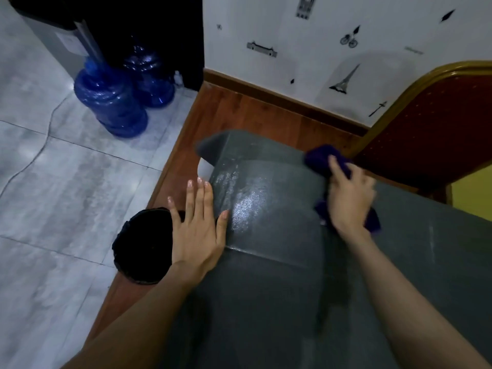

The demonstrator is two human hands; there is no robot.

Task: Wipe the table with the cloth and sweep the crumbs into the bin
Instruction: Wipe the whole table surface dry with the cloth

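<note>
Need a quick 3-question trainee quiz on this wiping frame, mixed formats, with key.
1. True or false: the left hand holds the purple cloth.
2. The black bin sits: A) on the table B) on the floor beside the table's left edge C) on the red chair
3. Fill in: the right hand is closed on the ____.

Key: 1 false (it is open at the table edge); 2 B; 3 purple cloth.

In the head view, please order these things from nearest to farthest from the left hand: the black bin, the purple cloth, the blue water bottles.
From the left hand:
1. Black bin, just beside it, on the floor.
2. Purple cloth, across the table, in the right hand.
3. Blue water bottles, far back on the floor.
</note>
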